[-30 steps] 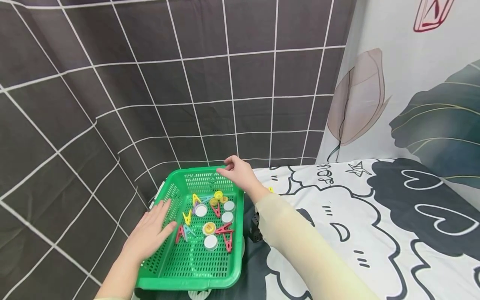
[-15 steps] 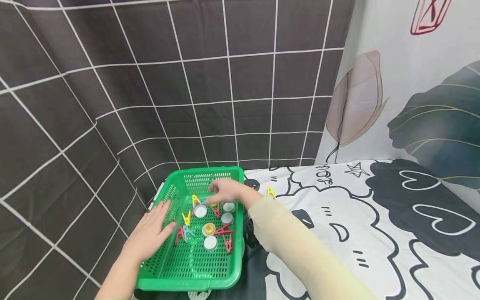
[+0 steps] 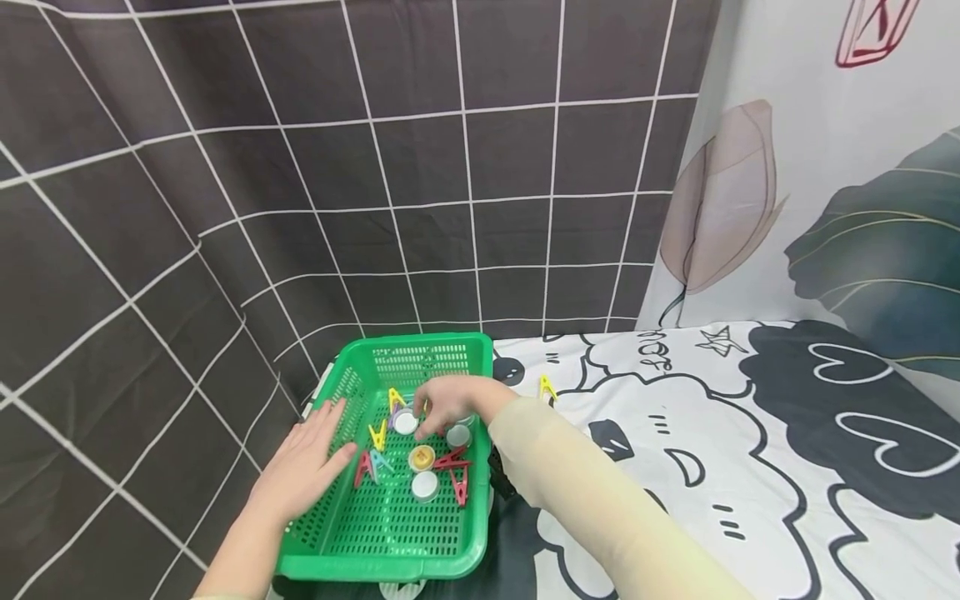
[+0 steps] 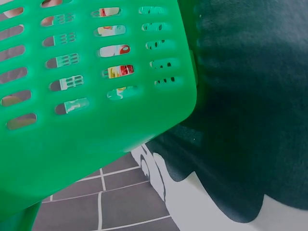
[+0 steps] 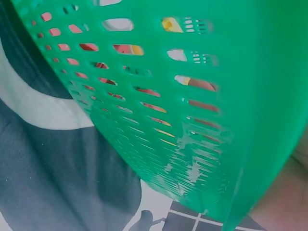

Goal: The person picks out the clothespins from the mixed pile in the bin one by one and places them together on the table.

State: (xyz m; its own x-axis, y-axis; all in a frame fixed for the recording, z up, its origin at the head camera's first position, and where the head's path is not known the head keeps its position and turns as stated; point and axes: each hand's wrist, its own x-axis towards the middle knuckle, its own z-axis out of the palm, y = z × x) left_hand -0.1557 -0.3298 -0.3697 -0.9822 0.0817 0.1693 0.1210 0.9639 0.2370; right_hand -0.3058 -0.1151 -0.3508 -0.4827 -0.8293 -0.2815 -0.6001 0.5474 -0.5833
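A green plastic basket [image 3: 375,569] with slotted walls holds small clothespins and round caps. My left hand [image 3: 303,462] lies with straight fingers along the basket's left rim, thumb toward the inside. Over the basket's far right part, my right hand [image 3: 447,402] reaches down with bent fingers, fingertips close to a white round cap [image 3: 406,422]; I cannot tell whether they pinch anything. Nearby are a grey-white cap [image 3: 458,437], a yellow-centred cap [image 3: 422,457], a red clothespin [image 3: 459,486] and a yellow clothespin [image 3: 378,435]. Several small pieces are hidden beneath the right hand.
A yellow clothespin [image 3: 547,387] lies outside the basket on the black-and-white patterned cloth [image 3: 720,442]. Dark grid-patterned fabric [image 3: 420,233] hangs behind and to the left. Another white cap [image 3: 425,486] lies in the basket's middle.
My right hand has come down from above the basket's far right rim into the basket, then slightly nearer to me. The left hand stays on the left rim.
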